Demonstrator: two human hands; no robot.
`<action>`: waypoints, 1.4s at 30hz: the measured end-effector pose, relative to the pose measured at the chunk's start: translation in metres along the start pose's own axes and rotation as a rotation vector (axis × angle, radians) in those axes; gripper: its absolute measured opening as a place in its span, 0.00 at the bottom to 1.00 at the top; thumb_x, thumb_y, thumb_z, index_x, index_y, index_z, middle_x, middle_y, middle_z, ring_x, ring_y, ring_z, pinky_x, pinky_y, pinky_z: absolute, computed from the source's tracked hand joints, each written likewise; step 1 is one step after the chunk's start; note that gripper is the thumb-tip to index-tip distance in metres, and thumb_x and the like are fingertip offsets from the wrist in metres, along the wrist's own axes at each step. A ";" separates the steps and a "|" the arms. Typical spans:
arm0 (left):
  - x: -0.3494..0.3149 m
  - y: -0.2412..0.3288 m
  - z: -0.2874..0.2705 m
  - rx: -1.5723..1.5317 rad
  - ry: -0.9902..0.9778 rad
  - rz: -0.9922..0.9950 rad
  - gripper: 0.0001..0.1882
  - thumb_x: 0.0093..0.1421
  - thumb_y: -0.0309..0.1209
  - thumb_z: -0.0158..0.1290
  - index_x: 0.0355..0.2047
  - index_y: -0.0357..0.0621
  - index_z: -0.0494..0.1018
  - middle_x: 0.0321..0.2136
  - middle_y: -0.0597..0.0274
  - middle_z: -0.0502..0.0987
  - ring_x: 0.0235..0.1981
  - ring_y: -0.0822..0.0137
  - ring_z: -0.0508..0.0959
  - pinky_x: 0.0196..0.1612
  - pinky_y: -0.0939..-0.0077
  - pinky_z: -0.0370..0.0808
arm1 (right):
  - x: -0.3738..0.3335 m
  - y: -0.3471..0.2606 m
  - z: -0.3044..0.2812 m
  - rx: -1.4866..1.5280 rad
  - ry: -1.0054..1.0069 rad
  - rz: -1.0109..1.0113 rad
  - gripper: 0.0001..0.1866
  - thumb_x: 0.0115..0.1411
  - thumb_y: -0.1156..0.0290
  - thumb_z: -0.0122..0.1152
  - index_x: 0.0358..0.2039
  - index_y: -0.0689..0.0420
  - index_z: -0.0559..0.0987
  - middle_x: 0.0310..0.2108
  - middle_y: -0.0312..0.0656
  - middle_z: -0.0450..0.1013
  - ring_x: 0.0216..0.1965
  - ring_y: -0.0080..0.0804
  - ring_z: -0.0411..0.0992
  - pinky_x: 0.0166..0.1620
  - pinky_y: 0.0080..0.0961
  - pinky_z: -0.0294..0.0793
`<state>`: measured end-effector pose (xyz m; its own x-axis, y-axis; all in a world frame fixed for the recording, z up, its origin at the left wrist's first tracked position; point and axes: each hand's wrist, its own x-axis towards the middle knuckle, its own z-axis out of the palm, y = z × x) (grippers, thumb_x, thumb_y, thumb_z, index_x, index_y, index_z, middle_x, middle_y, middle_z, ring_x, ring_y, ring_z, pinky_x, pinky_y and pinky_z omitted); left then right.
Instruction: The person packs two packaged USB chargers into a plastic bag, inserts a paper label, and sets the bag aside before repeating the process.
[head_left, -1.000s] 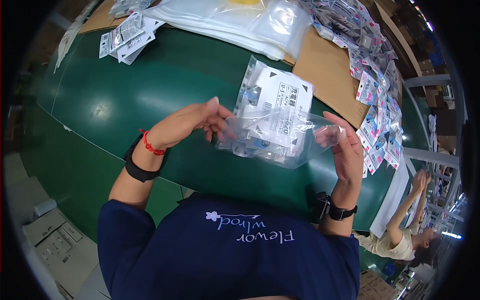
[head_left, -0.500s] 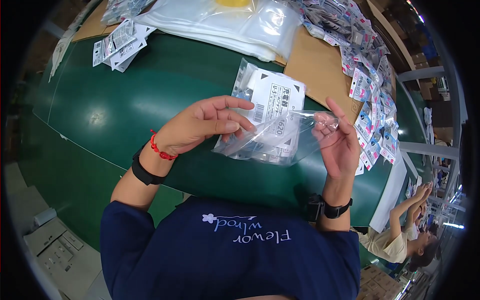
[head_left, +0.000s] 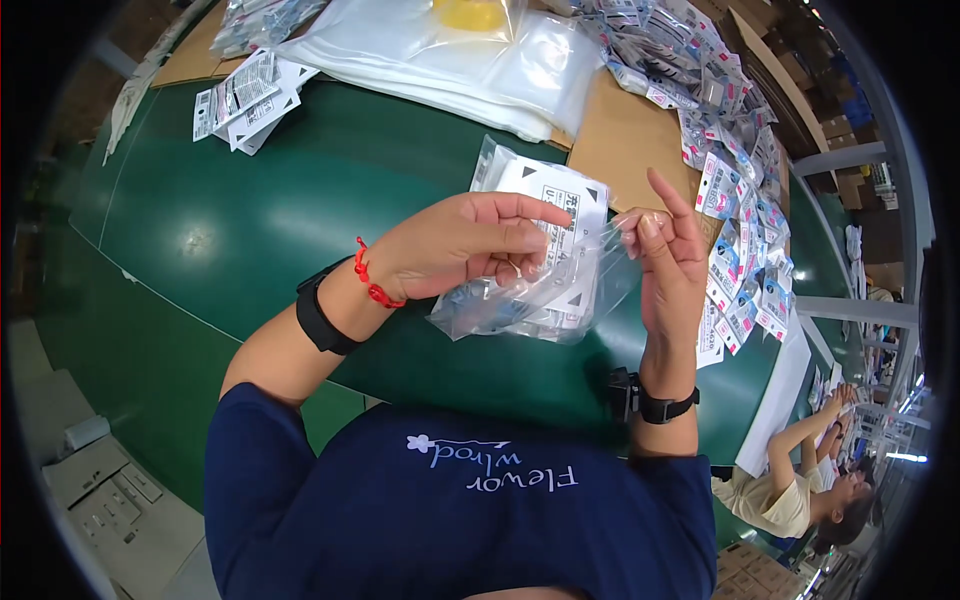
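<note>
A clear plastic bag (head_left: 480, 308) lies on the green table in front of me, with a stack of white printed cards and packs (head_left: 560, 190) in and under its film. My left hand (head_left: 480, 245) is over the bag's left side, index finger stretched out and the other fingers curled on the film. At the bag's right, my right hand (head_left: 668, 255) pinches the film's edge between thumb and fingers, its index finger pointing up. The film is drawn taut between both hands. Part of the cards is hidden behind my left fingers.
Flat clear bags (head_left: 400, 60) are stacked at the back on cardboard (head_left: 625, 150). A long heap of blister packs (head_left: 735, 210) runs down the right side. Several white cards (head_left: 250, 100) lie at the far left. A co-worker (head_left: 800, 490) sits at the right.
My left hand has moved right, closer to the right hand. The fingers of my right hand have closed on the film's edge, gathering it into folds.
</note>
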<state>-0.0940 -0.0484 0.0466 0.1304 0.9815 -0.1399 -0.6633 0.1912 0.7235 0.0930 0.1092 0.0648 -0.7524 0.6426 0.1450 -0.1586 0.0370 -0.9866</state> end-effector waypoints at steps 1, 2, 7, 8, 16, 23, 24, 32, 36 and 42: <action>0.004 0.001 0.001 0.002 0.000 0.001 0.22 0.64 0.33 0.48 0.57 0.36 0.64 0.39 0.60 0.76 0.34 0.76 0.71 0.37 0.84 0.67 | 0.001 0.001 0.000 0.004 0.009 0.018 0.24 0.63 0.72 0.53 0.59 0.63 0.63 0.32 0.38 0.73 0.32 0.18 0.67 0.37 0.14 0.64; 0.009 0.002 0.004 0.007 0.037 0.020 0.22 0.64 0.33 0.49 0.56 0.36 0.64 0.38 0.61 0.76 0.34 0.76 0.71 0.37 0.84 0.67 | 0.003 0.003 0.000 0.004 0.009 0.017 0.24 0.63 0.72 0.53 0.59 0.63 0.63 0.32 0.38 0.73 0.32 0.18 0.67 0.37 0.14 0.64; 0.028 0.011 0.012 0.024 0.046 0.049 0.22 0.62 0.31 0.51 0.55 0.35 0.65 0.35 0.63 0.76 0.36 0.78 0.73 0.38 0.85 0.68 | 0.010 0.008 0.001 0.006 -0.015 -0.052 0.25 0.63 0.72 0.53 0.60 0.62 0.63 0.32 0.36 0.75 0.32 0.15 0.67 0.39 0.13 0.65; 0.031 0.013 0.011 0.029 0.013 0.047 0.22 0.61 0.31 0.52 0.54 0.35 0.65 0.35 0.63 0.76 0.36 0.78 0.73 0.38 0.86 0.68 | 0.011 0.010 0.001 -0.037 -0.007 -0.064 0.25 0.63 0.71 0.53 0.60 0.62 0.63 0.33 0.37 0.75 0.32 0.15 0.67 0.39 0.13 0.65; 0.049 0.021 -0.007 0.464 0.049 0.191 0.21 0.62 0.32 0.51 0.53 0.35 0.65 0.32 0.68 0.73 0.34 0.79 0.72 0.36 0.86 0.68 | 0.017 0.022 0.001 -0.184 0.062 -0.009 0.24 0.63 0.71 0.53 0.59 0.61 0.64 0.34 0.36 0.76 0.30 0.14 0.66 0.39 0.11 0.64; 0.069 0.036 -0.026 0.253 0.029 -0.016 0.16 0.63 0.33 0.49 0.48 0.36 0.68 0.28 0.70 0.71 0.25 0.81 0.66 0.30 0.88 0.65 | 0.025 0.035 0.001 -0.159 0.064 0.037 0.24 0.63 0.72 0.53 0.59 0.61 0.65 0.34 0.36 0.77 0.29 0.12 0.65 0.37 0.10 0.63; 0.069 0.035 -0.027 0.156 0.032 -0.036 0.16 0.64 0.34 0.48 0.48 0.36 0.68 0.27 0.70 0.70 0.24 0.81 0.64 0.28 0.88 0.64 | 0.025 0.035 0.001 -0.155 0.062 0.038 0.23 0.63 0.72 0.53 0.59 0.61 0.65 0.34 0.36 0.77 0.29 0.12 0.64 0.36 0.10 0.63; 0.039 0.044 -0.045 0.454 -0.072 -0.087 0.19 0.66 0.42 0.44 0.43 0.36 0.70 0.26 0.66 0.74 0.24 0.79 0.68 0.25 0.89 0.65 | 0.030 0.048 -0.022 -0.032 0.088 0.077 0.23 0.62 0.72 0.53 0.58 0.61 0.65 0.34 0.37 0.77 0.28 0.12 0.65 0.34 0.09 0.62; 0.019 0.042 -0.041 0.541 0.169 -0.016 0.19 0.66 0.42 0.44 0.42 0.37 0.71 0.25 0.66 0.74 0.24 0.78 0.70 0.27 0.87 0.66 | 0.029 0.052 -0.023 -0.020 0.084 0.102 0.24 0.62 0.72 0.54 0.59 0.61 0.65 0.34 0.37 0.78 0.28 0.12 0.65 0.34 0.09 0.62; -0.021 0.045 -0.031 0.483 0.293 0.125 0.17 0.65 0.41 0.47 0.40 0.38 0.73 0.27 0.66 0.75 0.26 0.78 0.71 0.28 0.85 0.67 | 0.027 0.053 -0.022 -0.042 0.085 0.130 0.24 0.63 0.73 0.53 0.59 0.63 0.63 0.34 0.39 0.77 0.28 0.13 0.64 0.35 0.09 0.63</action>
<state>-0.1495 -0.0603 0.0607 -0.1827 0.9691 -0.1655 -0.2403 0.1192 0.9633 0.0779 0.1455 0.0145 -0.7077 0.7065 0.0104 -0.0348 -0.0201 -0.9992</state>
